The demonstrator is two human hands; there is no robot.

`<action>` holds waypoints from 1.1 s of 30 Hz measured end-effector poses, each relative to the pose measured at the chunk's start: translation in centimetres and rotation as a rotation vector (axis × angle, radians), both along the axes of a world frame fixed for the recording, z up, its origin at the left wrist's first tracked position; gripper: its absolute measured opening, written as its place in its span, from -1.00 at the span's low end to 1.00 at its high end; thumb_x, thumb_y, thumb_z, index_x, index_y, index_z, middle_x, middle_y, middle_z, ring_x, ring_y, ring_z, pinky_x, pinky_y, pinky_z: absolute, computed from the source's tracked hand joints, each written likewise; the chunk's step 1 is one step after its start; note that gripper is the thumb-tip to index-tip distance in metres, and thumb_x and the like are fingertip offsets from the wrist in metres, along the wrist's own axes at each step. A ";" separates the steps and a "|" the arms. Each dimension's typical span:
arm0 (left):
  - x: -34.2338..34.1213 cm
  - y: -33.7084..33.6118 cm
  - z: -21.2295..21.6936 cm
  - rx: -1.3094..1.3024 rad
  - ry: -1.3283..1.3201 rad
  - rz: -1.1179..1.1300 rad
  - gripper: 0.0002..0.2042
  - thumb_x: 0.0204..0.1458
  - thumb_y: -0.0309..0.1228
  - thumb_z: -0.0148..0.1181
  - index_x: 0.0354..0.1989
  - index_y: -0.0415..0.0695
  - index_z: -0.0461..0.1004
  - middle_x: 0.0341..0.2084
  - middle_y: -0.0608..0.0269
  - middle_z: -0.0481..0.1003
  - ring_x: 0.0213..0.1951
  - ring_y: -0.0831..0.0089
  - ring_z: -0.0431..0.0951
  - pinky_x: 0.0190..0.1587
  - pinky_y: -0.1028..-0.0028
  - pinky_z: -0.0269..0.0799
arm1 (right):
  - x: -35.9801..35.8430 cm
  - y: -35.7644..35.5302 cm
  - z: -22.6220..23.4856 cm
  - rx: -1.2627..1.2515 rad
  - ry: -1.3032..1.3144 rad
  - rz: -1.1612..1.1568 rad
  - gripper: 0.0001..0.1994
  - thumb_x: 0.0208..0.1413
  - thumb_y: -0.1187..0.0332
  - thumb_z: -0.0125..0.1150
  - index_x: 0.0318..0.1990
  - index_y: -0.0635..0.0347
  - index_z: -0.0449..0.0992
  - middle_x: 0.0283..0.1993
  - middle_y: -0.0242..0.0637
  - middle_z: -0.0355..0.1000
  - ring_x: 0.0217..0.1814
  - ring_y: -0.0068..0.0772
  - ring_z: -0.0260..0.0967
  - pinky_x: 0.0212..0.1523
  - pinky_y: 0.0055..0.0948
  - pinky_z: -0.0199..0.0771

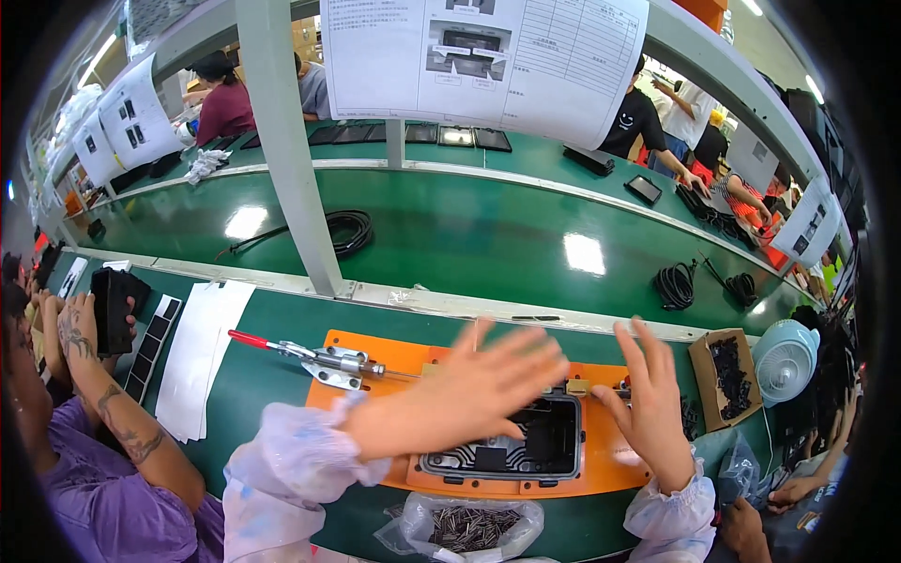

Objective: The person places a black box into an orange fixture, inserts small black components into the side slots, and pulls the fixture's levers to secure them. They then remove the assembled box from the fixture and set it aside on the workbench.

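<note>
My left hand (469, 383) stretches over the orange fixture plate (608, 469), fingers spread and somewhat blurred, holding nothing. It hides the upper left part of a black rectangular housing (556, 439) that lies open side up on the plate. My right hand (649, 399) is raised by the plate's right side, fingers apart with nothing in them. To the left of my left hand, a metal toggle clamp (340, 364) with a red handle (247, 339) is mounted on the plate. In front of the housing rests a clear plastic bag (405, 527) of small dark metal pins or screws (474, 527).
At right stand a cardboard box (699, 373) of small black parts and a light-blue fan (786, 361). White sheets (199, 361) lie at left, near a co-worker's tattooed arm (117, 399). Beyond the rail runs a green conveyor belt (469, 220) carrying coiled black cables (349, 233).
</note>
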State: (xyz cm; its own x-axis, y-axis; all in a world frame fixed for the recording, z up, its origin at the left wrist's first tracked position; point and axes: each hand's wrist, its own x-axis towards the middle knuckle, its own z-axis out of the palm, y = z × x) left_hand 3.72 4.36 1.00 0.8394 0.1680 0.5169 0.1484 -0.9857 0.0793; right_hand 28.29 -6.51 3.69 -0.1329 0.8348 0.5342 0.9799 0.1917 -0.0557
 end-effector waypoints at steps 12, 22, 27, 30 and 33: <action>-26.0 6.1 -8.5 -0.478 -0.914 1.193 -0.37 0.30 -0.10 0.10 0.38 -0.30 0.16 0.28 -0.15 0.30 0.32 0.08 0.32 0.32 0.27 0.21 | -6.1 5.8 -3.7 -0.189 0.031 0.734 -0.55 0.16 0.25 0.30 0.17 0.22 0.48 0.27 -0.19 0.39 0.35 -0.12 0.27 0.27 -0.17 0.33; -20.6 4.1 -3.2 -1.195 -1.479 0.412 -0.47 0.42 -0.09 -0.19 0.38 -0.22 0.12 0.28 -0.07 0.29 0.29 0.16 0.37 0.29 0.21 0.35 | -6.3 6.1 -3.7 -0.150 0.047 0.705 -0.62 0.13 0.33 0.31 0.11 0.18 0.53 0.21 -0.25 0.43 0.36 -0.10 0.25 0.25 -0.15 0.30; -17.2 3.2 0.3 -0.914 -1.248 0.364 -0.53 0.44 -0.15 -0.28 0.31 -0.23 0.25 0.27 0.03 0.31 0.30 0.19 0.36 0.31 0.25 0.31 | -6.4 6.2 -3.9 -0.128 0.041 0.692 -0.64 0.12 0.36 0.32 0.09 0.17 0.55 0.16 -0.26 0.44 0.35 -0.08 0.25 0.26 -0.10 0.29; -17.5 3.5 0.4 -0.850 -1.227 0.403 -0.58 0.44 -0.19 -0.24 0.23 -0.27 0.31 0.16 0.02 0.40 0.21 0.22 0.45 0.30 0.27 0.32 | -6.6 6.1 -3.6 -0.120 0.058 0.700 -0.63 0.10 0.37 0.32 0.08 0.17 0.55 0.16 -0.25 0.43 0.36 -0.06 0.23 0.27 -0.08 0.28; -16.6 3.3 0.0 -0.792 -1.215 0.457 -0.60 0.44 -0.21 -0.23 0.18 -0.28 0.33 0.06 0.04 0.46 0.15 0.25 0.49 0.28 0.28 0.35 | -6.1 5.9 -3.7 -0.107 0.036 0.698 -0.63 0.09 0.37 0.31 0.08 0.16 0.54 0.16 -0.24 0.42 0.37 -0.04 0.22 0.29 -0.06 0.26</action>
